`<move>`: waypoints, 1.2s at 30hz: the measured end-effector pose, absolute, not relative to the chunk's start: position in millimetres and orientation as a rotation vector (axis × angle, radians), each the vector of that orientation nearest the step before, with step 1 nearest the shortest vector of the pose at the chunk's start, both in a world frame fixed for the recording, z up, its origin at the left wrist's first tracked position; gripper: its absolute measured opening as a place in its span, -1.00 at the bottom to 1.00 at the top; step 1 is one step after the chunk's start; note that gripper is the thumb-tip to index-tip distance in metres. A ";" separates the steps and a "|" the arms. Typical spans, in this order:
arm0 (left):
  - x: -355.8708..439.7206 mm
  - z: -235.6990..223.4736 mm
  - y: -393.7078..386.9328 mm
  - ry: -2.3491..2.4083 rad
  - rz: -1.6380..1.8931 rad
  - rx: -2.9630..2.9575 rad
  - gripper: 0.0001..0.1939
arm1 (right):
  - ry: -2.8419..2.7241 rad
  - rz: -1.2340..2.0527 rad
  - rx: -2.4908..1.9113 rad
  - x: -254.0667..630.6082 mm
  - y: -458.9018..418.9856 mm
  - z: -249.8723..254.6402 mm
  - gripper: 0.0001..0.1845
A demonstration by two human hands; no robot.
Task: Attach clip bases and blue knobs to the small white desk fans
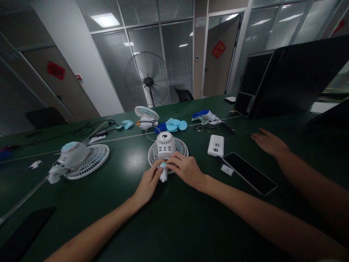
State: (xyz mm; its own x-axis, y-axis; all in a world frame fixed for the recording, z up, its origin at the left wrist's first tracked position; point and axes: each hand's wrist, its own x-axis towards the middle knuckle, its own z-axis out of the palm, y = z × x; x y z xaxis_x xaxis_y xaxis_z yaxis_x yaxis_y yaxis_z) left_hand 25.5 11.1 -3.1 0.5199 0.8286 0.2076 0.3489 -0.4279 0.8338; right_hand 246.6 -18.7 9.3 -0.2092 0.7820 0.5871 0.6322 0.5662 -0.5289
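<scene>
A small white fan (165,145) lies grille-down on the green table in front of me, its motor housing facing up and its short neck pointing toward me. My left hand (149,179) pinches the neck from the left, thumb and fingers near a light-blue knob (163,165). From the right, my right hand (185,167) reaches over the lower edge of the grille, and its fingertips close on the same blue knob. The fingers partly hide the knob and the joint.
Another white fan (89,160) lies at left, a third (146,117) behind. Blue fan blades (176,125), gloves (207,117), glasses (205,128), a power bank (216,145) and a phone (249,173) lie about. Another person's hand (269,142) rests at right, near a black case (286,78).
</scene>
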 end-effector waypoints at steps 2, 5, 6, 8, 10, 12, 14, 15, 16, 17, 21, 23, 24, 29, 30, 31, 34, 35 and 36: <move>26.0 -2.4 10.2 0.961 0.801 2.002 -0.53 | -1.861 0.266 -1.196 234.4 -18.3 7.0 -0.69; 26.4 -2.0 8.9 0.962 0.798 2.005 -0.53 | -1.830 0.361 -1.228 223.4 -19.2 3.6 -0.54; 26.4 -2.1 8.6 0.960 0.798 2.006 -0.54 | -1.827 0.377 -1.228 223.6 -20.3 4.0 -0.54; 26.2 -2.5 8.4 0.956 0.799 2.008 -0.54 | -1.824 0.373 -1.215 230.4 -22.9 7.1 -0.68; 26.0 -2.9 8.6 0.954 0.802 2.007 -0.55 | -1.880 0.324 -1.162 243.0 -24.3 12.0 -0.75; 25.9 -3.1 8.7 0.952 0.805 2.005 -0.55 | -2.085 0.180 -1.019 255.8 -22.8 15.7 -0.70; 26.0 -2.8 8.8 0.948 0.804 2.005 -0.55 | -2.153 0.049 -0.977 264.0 -19.2 16.5 -0.76; 26.1 -2.6 8.7 0.945 0.803 2.005 -0.55 | -2.163 0.014 -0.976 265.8 -17.3 15.8 -0.77; 26.1 -2.4 8.7 0.942 0.802 2.006 -0.55 | -2.171 -0.002 -0.977 266.3 -15.7 14.5 -0.78; 26.1 -2.2 8.8 0.938 0.801 2.007 -0.55 | -2.186 -0.003 -0.972 265.7 -14.5 12.9 -0.79; 23.9 -1.6 9.3 0.923 0.801 2.016 -0.56 | -2.212 -0.014 -0.971 259.8 -13.7 6.8 -0.75; 21.6 -1.2 9.5 0.912 0.804 2.020 -0.57 | -2.207 -0.025 -0.978 258.0 -13.7 5.8 -0.72; 20.2 -0.9 9.5 0.906 0.806 2.022 -0.58 | -2.207 -0.024 -0.979 257.5 -13.5 6.0 -0.70; 13.7 -1.4 11.3 0.878 0.832 2.011 -0.56 | -2.162 0.128 -1.020 253.4 -11.2 10.3 -0.64; 12.7 -2.2 12.2 0.871 0.841 2.002 -0.56 | -2.121 0.189 -1.045 250.6 -10.7 10.9 -0.68; 11.7 -3.1 13.1 0.862 0.851 1.992 -0.55 | -2.076 0.245 -1.075 246.6 -10.2 10.8 -0.71; 8.0 -5.8 15.8 0.833 0.886 1.960 -0.56 | -1.982 0.350 -1.167 228.7 -8.2 5.0 -0.73; 6.3 -6.3 16.4 0.824 0.887 1.959 -0.56 | -1.961 0.380 -1.196 221.7 -7.6 1.4 -0.68; 4.6 -6.4 16.8 0.816 0.883 1.961 -0.56 | -1.945 0.422 -1.221 215.1 -7.3 -2.8 -0.61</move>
